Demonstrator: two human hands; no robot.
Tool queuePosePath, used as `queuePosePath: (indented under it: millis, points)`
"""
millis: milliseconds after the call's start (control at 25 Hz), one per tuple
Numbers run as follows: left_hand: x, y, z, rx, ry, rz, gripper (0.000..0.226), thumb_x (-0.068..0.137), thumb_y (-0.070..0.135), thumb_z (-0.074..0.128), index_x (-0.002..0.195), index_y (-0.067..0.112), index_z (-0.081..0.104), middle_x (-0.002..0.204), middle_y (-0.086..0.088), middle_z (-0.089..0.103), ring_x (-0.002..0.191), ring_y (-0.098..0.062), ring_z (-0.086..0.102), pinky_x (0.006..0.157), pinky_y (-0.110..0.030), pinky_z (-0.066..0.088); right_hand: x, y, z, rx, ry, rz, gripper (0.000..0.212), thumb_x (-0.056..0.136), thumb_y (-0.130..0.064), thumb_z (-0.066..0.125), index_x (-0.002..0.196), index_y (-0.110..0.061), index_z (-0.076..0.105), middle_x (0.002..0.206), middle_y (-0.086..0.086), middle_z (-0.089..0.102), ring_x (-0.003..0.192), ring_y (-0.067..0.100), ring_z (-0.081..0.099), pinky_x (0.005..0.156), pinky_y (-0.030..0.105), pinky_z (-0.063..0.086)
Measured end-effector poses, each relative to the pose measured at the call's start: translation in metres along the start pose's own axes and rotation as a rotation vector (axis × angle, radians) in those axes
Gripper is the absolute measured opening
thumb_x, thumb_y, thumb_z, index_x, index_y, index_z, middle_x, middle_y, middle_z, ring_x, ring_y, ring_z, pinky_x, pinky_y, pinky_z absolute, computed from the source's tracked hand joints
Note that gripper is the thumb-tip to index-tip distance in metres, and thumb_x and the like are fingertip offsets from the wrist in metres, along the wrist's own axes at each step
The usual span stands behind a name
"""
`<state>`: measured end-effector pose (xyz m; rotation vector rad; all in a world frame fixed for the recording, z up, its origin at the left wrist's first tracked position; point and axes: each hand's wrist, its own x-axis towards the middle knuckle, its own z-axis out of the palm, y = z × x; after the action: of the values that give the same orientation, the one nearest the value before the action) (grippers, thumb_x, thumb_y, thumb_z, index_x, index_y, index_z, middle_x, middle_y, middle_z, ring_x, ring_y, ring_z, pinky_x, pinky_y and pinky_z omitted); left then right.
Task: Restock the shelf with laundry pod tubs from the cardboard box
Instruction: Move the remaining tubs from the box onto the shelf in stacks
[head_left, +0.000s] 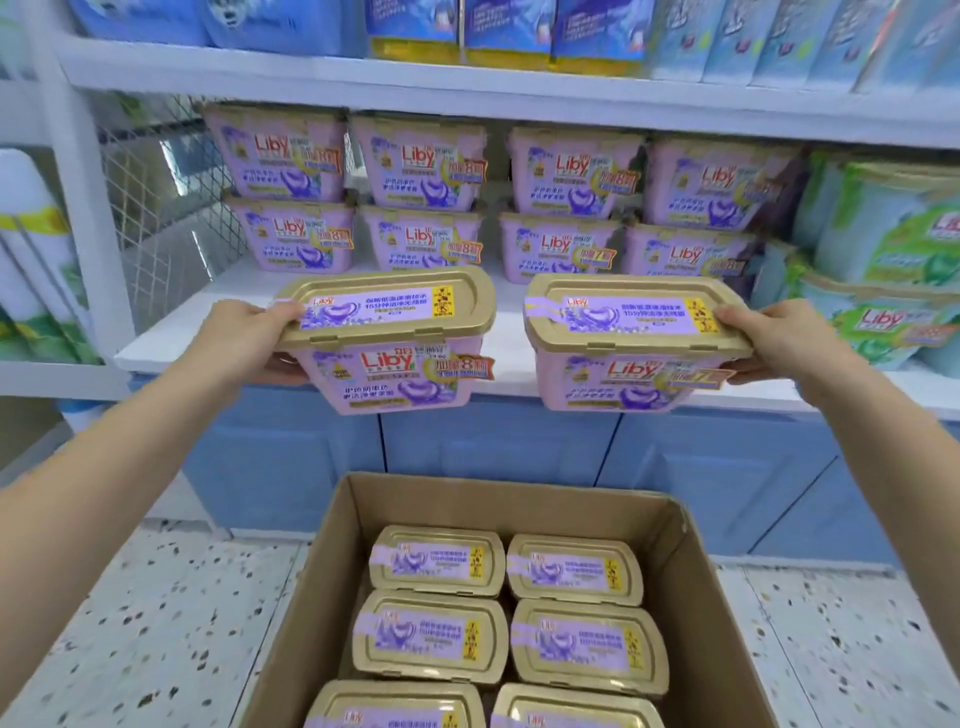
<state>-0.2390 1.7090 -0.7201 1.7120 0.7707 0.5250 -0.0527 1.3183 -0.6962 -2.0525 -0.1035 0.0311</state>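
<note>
The left grip (244, 338) holds the left end of one laundry pod tub (395, 358), thumb on the gold lid and fingers curled below. The right grip (774, 338) holds the right end of a second tub (631, 364) the same way. Both tubs hang upright, side by side but apart, just in front of the shelf (171, 332) edge and above the cardboard box (322, 571). At the back of the shelf stocked tubs (415, 166) stand two high, with bare board before them. The step in hand looks like carrying a pair to the shelf. Next, I judge, both want easing forward level and setting on that bare strip, labels outward. Spare tubs (436, 564) fill the box, so much restocking remains
</note>
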Motion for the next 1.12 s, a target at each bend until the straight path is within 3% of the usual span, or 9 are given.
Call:
queuePosePath:
  millis: [80, 200, 440, 560, 680, 760, 840, 920, 1120]
  points:
    - [0.012, 0.011, 0.009, -0.011, -0.007, -0.002, 0.026, 0.089, 0.021, 0.054, 0.073, 0.001, 0.057, 0.052, -0.014, 0.064, 0.032, -0.015, 0.061, 0.04, -0.028, 0.054, 0.015, -0.007, 0.006, 0.015, -0.015, 0.012, 0.032, 0.089, -0.023, 0.056, 0.065, -0.003, 0.053, 0.029, -0.001, 0.055, 0.026, 0.01, 0.055, 0.033, 0.024, 0.05]
    - [0.03, 0.021, 0.025, 0.023, -0.024, -0.012, 0.026, 0.088, 0.022, 0.055, 0.091, -0.003, 0.057, 0.069, -0.017, 0.062, 0.032, -0.015, 0.06, 0.038, -0.029, 0.054, 0.033, -0.011, 0.017, 0.003, -0.018, 0.028, 0.031, 0.088, -0.025, 0.058, 0.066, -0.002, 0.055, 0.033, 0.002, 0.057, 0.026, 0.011, 0.055, 0.032, 0.025, 0.05]
    - [0.059, 0.037, 0.044, 0.046, -0.028, -0.04, 0.023, 0.087, 0.022, 0.055, 0.097, 0.002, 0.056, 0.071, -0.017, 0.062, 0.034, -0.019, 0.061, 0.038, -0.031, 0.053, 0.062, -0.011, 0.028, -0.035, 0.035, 0.07, 0.036, 0.084, -0.036, 0.06, 0.081, 0.0, 0.062, 0.058, 0.013, 0.063, 0.03, 0.012, 0.058, 0.038, 0.025, 0.053]
    - [0.058, 0.032, 0.046, -0.015, -0.032, -0.057, 0.035, 0.089, 0.041, 0.045, 0.09, 0.009, 0.06, 0.076, -0.018, 0.064, 0.058, -0.028, 0.064, 0.053, -0.033, 0.055, 0.057, -0.001, 0.027, 0.112, -0.013, 0.049, 0.057, 0.08, -0.062, 0.05, 0.092, -0.007, 0.062, 0.073, 0.012, 0.066, 0.055, 0.019, 0.066, 0.053, 0.031, 0.057]
    - [0.043, -0.003, 0.047, -0.096, -0.002, 0.082, 0.047, 0.084, 0.058, 0.039, 0.086, 0.018, 0.062, 0.092, -0.012, 0.066, 0.081, -0.028, 0.063, 0.071, -0.036, 0.048, 0.035, 0.029, 0.032, 0.176, -0.16, -0.109, 0.086, 0.046, -0.091, 0.046, 0.097, -0.023, 0.062, 0.093, -0.002, 0.067, 0.084, 0.013, 0.063, 0.071, 0.029, 0.051]
    - [0.03, -0.031, 0.056, 0.029, -0.055, 0.197, 0.062, 0.067, 0.067, 0.045, 0.103, 0.02, 0.059, 0.104, -0.005, 0.065, 0.097, -0.026, 0.061, 0.083, -0.036, 0.044, 0.026, 0.053, 0.045, 0.106, -0.218, -0.196, 0.082, 0.05, -0.083, 0.057, 0.107, -0.024, 0.057, 0.105, -0.006, 0.065, 0.097, 0.011, 0.061, 0.076, 0.025, 0.045]
    - [0.027, -0.044, 0.07, 0.225, -0.104, 0.214, 0.078, 0.052, 0.069, 0.055, 0.114, 0.021, 0.052, 0.107, 0.002, 0.064, 0.1, -0.022, 0.059, 0.09, -0.038, 0.045, 0.032, 0.068, 0.063, 0.011, -0.181, -0.223, 0.059, 0.066, -0.053, 0.071, 0.111, -0.02, 0.052, 0.111, -0.001, 0.065, 0.105, 0.018, 0.06, 0.084, 0.029, 0.045]
    - [0.031, -0.046, 0.085, 0.363, -0.005, 0.231, 0.079, 0.053, 0.066, 0.066, 0.113, 0.017, 0.049, 0.107, 0.0, 0.066, 0.1, -0.025, 0.061, 0.09, -0.041, 0.049, 0.039, 0.07, 0.078, -0.013, -0.081, -0.214, 0.048, 0.071, -0.033, 0.077, 0.108, -0.018, 0.05, 0.109, 0.003, 0.066, 0.103, 0.022, 0.06, 0.086, 0.034, 0.047]
    - [0.043, -0.048, 0.102, 0.467, 0.212, 0.294, 0.068, 0.066, 0.054, 0.072, 0.108, 0.006, 0.049, 0.106, -0.012, 0.068, 0.099, -0.036, 0.062, 0.082, -0.043, 0.05, 0.041, 0.066, 0.091, -0.002, 0.053, -0.199, 0.04, 0.071, -0.026, 0.078, 0.102, -0.017, 0.053, 0.097, 0.002, 0.065, 0.092, 0.024, 0.06, 0.075, 0.033, 0.046]
